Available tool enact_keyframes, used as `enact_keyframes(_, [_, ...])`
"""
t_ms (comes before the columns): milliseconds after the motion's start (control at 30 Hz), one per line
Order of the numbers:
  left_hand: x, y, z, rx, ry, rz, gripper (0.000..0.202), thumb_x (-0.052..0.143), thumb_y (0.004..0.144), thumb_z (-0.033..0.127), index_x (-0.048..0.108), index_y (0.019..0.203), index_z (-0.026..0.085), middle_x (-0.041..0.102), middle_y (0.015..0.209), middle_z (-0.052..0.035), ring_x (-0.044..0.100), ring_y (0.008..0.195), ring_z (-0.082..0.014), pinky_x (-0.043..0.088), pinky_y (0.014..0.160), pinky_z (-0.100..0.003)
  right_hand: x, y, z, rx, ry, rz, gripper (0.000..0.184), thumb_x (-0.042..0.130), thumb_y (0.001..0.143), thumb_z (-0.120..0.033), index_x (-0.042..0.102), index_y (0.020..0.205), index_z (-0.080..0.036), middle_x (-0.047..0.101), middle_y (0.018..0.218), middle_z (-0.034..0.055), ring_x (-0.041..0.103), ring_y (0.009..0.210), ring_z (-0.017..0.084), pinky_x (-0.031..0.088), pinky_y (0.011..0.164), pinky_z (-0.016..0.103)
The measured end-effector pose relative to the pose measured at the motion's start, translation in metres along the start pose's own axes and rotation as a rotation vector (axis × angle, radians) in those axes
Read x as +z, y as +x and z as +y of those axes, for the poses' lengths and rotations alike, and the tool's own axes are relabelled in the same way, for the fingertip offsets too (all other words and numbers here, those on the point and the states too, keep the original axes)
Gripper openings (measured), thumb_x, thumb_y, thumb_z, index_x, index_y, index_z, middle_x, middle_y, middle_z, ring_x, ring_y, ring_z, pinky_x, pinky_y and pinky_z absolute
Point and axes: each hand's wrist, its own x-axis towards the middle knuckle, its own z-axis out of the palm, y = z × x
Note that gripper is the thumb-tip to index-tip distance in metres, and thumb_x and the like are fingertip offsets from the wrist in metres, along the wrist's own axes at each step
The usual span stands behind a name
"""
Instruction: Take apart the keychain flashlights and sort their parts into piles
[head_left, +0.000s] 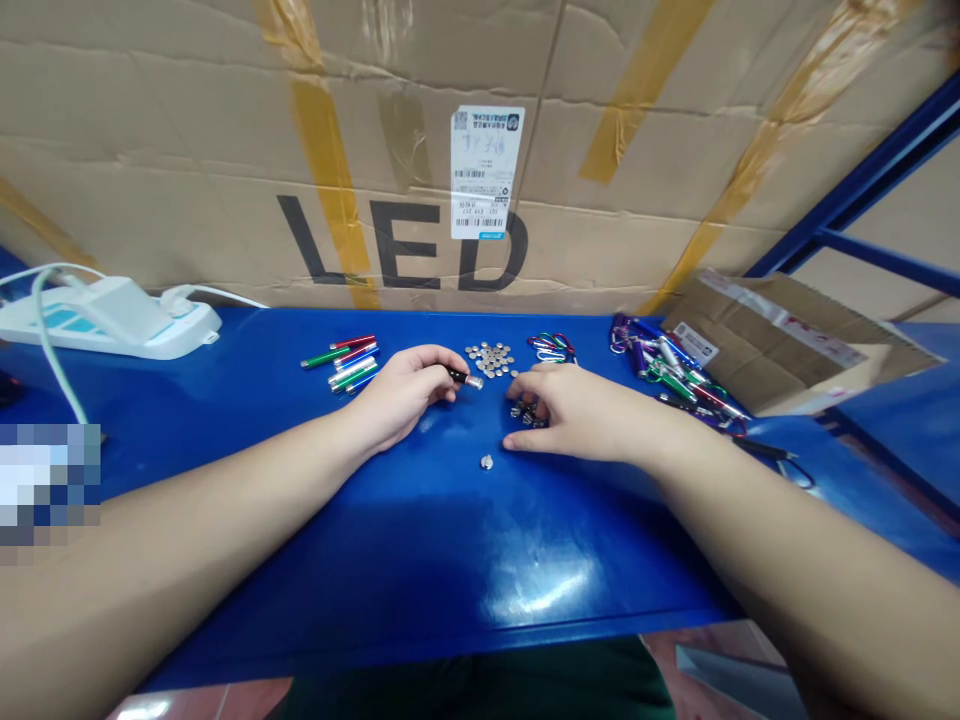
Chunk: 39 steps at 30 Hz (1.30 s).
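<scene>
Forearms [277, 495] flank a metal piece [487, 462]; discs [489, 354], tubes [352, 367] and carton [750, 360] lie beyond.

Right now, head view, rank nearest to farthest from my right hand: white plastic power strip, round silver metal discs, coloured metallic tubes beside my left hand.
1. Silver discs: ahead-left of your right hand.
2. Coloured tubes: past your left hand.
3. Power strip: far left.

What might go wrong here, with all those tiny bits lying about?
The right grip is close to the silver discs, so a brush might scatter them. The lone small metal piece lies loose and could be knocked away. The black tube held in the left grip might slip.
</scene>
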Motion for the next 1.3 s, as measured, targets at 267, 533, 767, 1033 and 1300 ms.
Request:
enact_keyframes(267, [0.001, 0.000, 0.000, -0.003, 0.002, 0.006, 0.023, 0.061, 0.057, 0.007, 0.074, 0.075, 0.013, 0.072, 0.077, -0.0056, 0.058, 0.062, -0.0119, 0.047, 0.062, -0.023, 0.003, 0.009, 0.011, 0.018, 0.016, 0.030, 0.025, 0.073, 0.091, -0.031, 0.075, 0.111, -0.016, 0.075, 0.096, 0.0080, 0.068, 0.082, 0.020, 0.051, 0.074, 0.031])
enact_keyframes(533, [0.002, -0.002, 0.002, -0.009, 0.013, 0.005, 0.021, 0.060, 0.061, 0.005, 0.073, 0.076, 0.013, 0.072, 0.082, -0.0059, 0.058, 0.064, -0.0121, 0.047, 0.063, -0.025, -0.007, 0.002, 0.029, -0.022, 0.134, -0.139, 0.068, 0.083, 0.079, -0.038, 0.060, 0.140, -0.019, 0.072, 0.116, 0.0093, 0.070, 0.087, 0.021, 0.055, 0.076, 0.032])
enact_keyframes(767, [0.001, -0.001, 0.001, -0.006, 0.011, 0.002, 0.022, 0.061, 0.059, 0.006, 0.073, 0.075, 0.013, 0.072, 0.080, -0.0057, 0.058, 0.064, -0.0125, 0.047, 0.063, -0.025, -0.007, 0.008, 0.029, -0.052, 0.134, -0.068, 0.059, 0.082, 0.083, -0.040, 0.063, 0.134, -0.017, 0.068, 0.114, 0.0095, 0.068, 0.088, 0.021, 0.055, 0.080, 0.034])
enact_keyframes(1033, [0.001, -0.002, 0.000, 0.014, -0.008, -0.007, 0.020, 0.062, 0.057, 0.009, 0.072, 0.074, 0.013, 0.070, 0.075, -0.0036, 0.057, 0.062, -0.0114, 0.046, 0.063, -0.024, 0.003, -0.006, -0.014, -0.499, 0.016, 0.044, 0.016, 0.071, 0.097, -0.026, 0.075, 0.112, -0.021, 0.069, 0.112, 0.0089, 0.065, 0.107, 0.024, 0.050, 0.099, 0.037])
enact_keyframes(1300, [0.000, -0.001, -0.001, 0.021, 0.007, -0.006, 0.021, 0.062, 0.059, 0.008, 0.072, 0.075, 0.014, 0.070, 0.077, -0.0039, 0.057, 0.063, -0.0115, 0.045, 0.063, -0.024, 0.011, 0.005, -0.006, -0.500, -0.093, 0.034, 0.015, 0.064, 0.095, -0.012, 0.078, 0.098, -0.018, 0.070, 0.096, 0.0089, 0.063, 0.100, 0.024, 0.049, 0.095, 0.038])
